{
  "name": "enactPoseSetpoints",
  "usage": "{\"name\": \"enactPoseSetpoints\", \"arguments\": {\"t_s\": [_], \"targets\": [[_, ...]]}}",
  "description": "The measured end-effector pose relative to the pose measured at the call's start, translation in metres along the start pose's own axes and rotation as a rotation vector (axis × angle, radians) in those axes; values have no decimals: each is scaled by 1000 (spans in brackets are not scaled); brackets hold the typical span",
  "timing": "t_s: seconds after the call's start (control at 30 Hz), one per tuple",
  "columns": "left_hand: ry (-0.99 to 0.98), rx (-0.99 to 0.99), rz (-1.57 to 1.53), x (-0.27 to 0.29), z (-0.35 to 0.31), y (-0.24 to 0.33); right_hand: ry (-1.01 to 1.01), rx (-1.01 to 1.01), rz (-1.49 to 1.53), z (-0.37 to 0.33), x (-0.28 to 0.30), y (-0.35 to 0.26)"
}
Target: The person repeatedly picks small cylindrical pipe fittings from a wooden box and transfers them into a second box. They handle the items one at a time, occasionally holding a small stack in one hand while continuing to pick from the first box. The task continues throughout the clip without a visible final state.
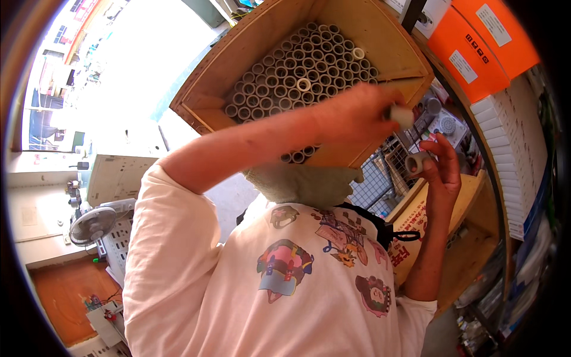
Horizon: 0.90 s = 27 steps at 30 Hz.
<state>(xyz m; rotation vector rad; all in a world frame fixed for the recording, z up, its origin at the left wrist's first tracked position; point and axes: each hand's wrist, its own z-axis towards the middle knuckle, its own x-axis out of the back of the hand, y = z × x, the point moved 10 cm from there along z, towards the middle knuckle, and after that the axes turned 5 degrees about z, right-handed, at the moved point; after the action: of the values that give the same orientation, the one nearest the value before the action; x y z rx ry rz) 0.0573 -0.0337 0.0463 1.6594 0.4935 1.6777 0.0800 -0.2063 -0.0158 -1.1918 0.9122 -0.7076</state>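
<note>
My left arm reaches across a wooden box to the right. At its end, my left hand (360,116) is closed on a short grey pipe piece (402,117), slightly blurred. Lower and to the right, my right hand (445,163) pinches another grey pipe piece (418,163) between thumb and fingers, its round opening showing. The two pieces are apart. The wooden box (202,80) is packed with rows of short grey pipe pieces (291,62) standing on end, open ends up. Two of them look paler. My left forearm hides part of the rows.
A greenish cloth (297,185) hangs at the box's near edge. Orange cartons (476,47) and stacked white boxes (505,160) stand at the right. A wire basket (380,172) and wooden crate (476,205) lie beyond my right arm. A fan (93,226) is at the left.
</note>
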Motion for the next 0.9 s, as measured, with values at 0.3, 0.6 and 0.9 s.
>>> {"name": "enactPoseSetpoints", "arguments": {"t_s": [0.3, 0.6, 0.9], "targets": [[172, 233, 796, 120, -30, -136, -25, -24, 25, 2, 2, 0], [-178, 537, 1128, 98, -57, -223, -46, -27, 31, 1, 1, 3], [-386, 724, 859, 78, -87, -261, -44, -22, 16, 1, 4, 5]]}}
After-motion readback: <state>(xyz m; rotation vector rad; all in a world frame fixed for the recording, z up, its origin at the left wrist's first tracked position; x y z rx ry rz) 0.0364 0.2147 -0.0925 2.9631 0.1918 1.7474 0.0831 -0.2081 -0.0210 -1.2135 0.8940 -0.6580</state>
